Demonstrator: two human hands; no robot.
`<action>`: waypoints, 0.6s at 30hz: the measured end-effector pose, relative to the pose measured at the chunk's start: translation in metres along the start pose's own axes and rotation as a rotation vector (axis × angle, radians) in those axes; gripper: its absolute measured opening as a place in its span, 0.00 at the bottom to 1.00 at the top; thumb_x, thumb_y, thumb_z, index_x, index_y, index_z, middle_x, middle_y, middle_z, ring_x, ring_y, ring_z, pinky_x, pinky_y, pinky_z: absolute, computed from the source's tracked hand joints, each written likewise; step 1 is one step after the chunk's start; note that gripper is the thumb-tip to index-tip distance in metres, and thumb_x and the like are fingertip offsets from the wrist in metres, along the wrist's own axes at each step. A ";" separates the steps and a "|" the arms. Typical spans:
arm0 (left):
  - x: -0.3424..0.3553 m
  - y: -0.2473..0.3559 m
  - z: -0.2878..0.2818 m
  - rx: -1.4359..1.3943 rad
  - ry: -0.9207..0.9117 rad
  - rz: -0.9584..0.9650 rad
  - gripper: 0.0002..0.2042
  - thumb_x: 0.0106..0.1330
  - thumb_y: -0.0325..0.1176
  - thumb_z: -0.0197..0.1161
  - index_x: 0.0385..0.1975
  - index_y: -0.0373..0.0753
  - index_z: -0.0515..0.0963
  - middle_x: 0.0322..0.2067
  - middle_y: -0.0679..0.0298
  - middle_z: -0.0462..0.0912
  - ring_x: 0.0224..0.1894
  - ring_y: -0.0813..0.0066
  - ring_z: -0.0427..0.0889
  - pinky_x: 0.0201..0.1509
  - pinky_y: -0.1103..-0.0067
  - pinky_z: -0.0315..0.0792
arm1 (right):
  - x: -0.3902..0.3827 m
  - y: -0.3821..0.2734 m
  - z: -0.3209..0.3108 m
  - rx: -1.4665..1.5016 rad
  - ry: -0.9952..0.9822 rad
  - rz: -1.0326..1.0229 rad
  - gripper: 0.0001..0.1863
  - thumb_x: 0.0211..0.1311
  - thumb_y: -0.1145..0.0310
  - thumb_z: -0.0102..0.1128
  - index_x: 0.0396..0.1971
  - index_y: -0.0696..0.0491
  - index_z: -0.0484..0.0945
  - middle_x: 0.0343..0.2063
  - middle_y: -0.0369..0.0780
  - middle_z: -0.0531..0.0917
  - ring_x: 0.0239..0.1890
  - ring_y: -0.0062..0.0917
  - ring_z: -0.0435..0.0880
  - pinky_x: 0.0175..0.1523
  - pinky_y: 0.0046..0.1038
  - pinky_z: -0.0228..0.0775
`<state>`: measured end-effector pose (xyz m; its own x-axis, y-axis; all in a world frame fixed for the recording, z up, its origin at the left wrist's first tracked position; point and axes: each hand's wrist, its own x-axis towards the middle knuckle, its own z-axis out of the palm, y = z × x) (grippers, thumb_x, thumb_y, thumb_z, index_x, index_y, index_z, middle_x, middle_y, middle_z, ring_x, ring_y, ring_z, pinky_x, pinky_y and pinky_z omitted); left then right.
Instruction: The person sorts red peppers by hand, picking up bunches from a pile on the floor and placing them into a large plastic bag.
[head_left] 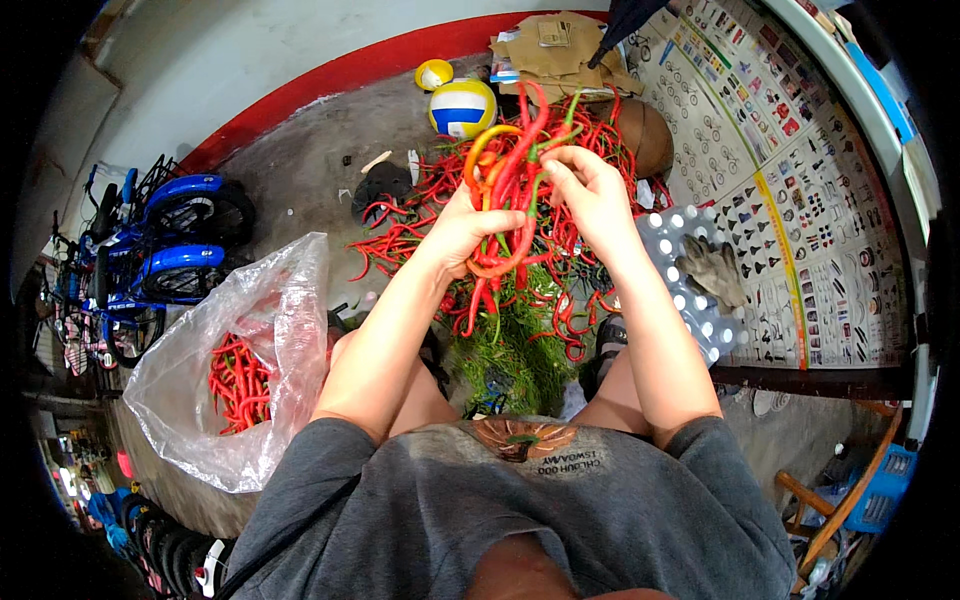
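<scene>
1. Left hand (465, 228). Fingers curled round a loose bunch, thumb laid across it.

2. Bunch (515, 180). Red chillies, one orange, ends jutting past the grip both ways; raised above the pile, between the forearms. Risk: outer chillies slipping out. Cause: smooth skins, uneven lengths, and a hold at the middle only.

3. Right hand (590, 190). Fingers narrow, thumb and forefinger apparently pinching a stalk.

4. Stalk (536, 185). Green, at the right side of the bunch. Risk: a chilli tearing, or its neighbours coming away with it. Cause: a hard pull where stems cross. Judged likely too: juice on bare skin, should a pod split.

5. Pile (440, 170). Red chillies, tangled, on the floor beyond and beneath the hands. Risk: anything dropped here would be hard to tell from the rest.

6. Greens (515, 360). Heap of thin green stems between the knees. Risk: fallen pods lost in it, or trodden on, the feet being just beside.

7. Bag (165, 385). Clear plastic, left of the left knee, mouth open, part full of red chillies. Risk: the mouth folding in, or a handful missing it. Cause: limp walls, and a place well apart from the hands.

8. Ball (463, 107). White, blue and yellow, at the pile's far edge. Risk: rolling into the pile if knocked.

9. Gloves (712, 272). Grey, unworn, on a bottle pack (675, 240) at right; the fingers thus lack cover.
</scene>
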<state>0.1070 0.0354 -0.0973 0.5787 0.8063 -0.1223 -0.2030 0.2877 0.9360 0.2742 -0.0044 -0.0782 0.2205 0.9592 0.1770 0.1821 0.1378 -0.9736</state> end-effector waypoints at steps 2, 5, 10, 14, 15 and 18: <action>-0.002 0.001 0.004 -0.013 -0.001 -0.063 0.30 0.45 0.20 0.65 0.51 0.38 0.64 0.41 0.66 0.75 0.43 0.76 0.76 0.49 0.77 0.70 | 0.000 0.002 -0.001 -0.001 0.007 0.022 0.10 0.56 0.68 0.58 0.30 0.61 0.77 0.19 0.35 0.76 0.21 0.15 0.71 0.27 0.20 0.64; 0.003 -0.003 0.001 0.086 -0.058 0.033 0.32 0.43 0.19 0.65 0.52 0.38 0.62 0.45 0.65 0.71 0.49 0.76 0.71 0.55 0.77 0.65 | 0.000 0.000 -0.004 0.008 0.021 0.063 0.11 0.55 0.67 0.61 0.28 0.60 0.77 0.17 0.32 0.74 0.21 0.12 0.68 0.25 0.19 0.61; 0.003 -0.003 -0.002 0.216 -0.072 0.092 0.36 0.44 0.19 0.65 0.56 0.38 0.59 0.51 0.65 0.68 0.56 0.76 0.66 0.62 0.76 0.58 | -0.001 0.000 -0.012 -0.069 0.000 0.100 0.10 0.53 0.67 0.63 0.25 0.59 0.77 0.17 0.30 0.74 0.20 0.11 0.67 0.25 0.18 0.59; 0.004 -0.001 -0.009 0.311 -0.031 0.171 0.29 0.45 0.20 0.66 0.49 0.35 0.61 0.44 0.62 0.71 0.46 0.77 0.71 0.52 0.80 0.65 | -0.002 -0.004 -0.018 0.136 -0.074 0.142 0.09 0.53 0.69 0.63 0.25 0.59 0.76 0.18 0.30 0.75 0.19 0.11 0.67 0.23 0.18 0.57; 0.002 0.005 -0.009 0.344 -0.006 0.123 0.30 0.45 0.19 0.65 0.50 0.36 0.61 0.45 0.64 0.71 0.48 0.78 0.70 0.53 0.80 0.64 | -0.003 -0.002 -0.021 0.134 -0.087 0.190 0.08 0.53 0.69 0.63 0.25 0.58 0.76 0.18 0.30 0.75 0.19 0.10 0.67 0.23 0.17 0.56; 0.001 0.006 -0.010 0.394 0.031 0.121 0.30 0.45 0.19 0.65 0.50 0.38 0.61 0.43 0.66 0.72 0.45 0.80 0.71 0.52 0.80 0.64 | -0.007 -0.004 -0.022 0.137 -0.099 0.275 0.07 0.53 0.70 0.62 0.26 0.57 0.76 0.18 0.29 0.74 0.18 0.10 0.65 0.22 0.15 0.53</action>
<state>0.0979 0.0432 -0.0951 0.5438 0.8392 -0.0076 0.0535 -0.0257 0.9982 0.2934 -0.0172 -0.0726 0.1480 0.9836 -0.1033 -0.0036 -0.1039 -0.9946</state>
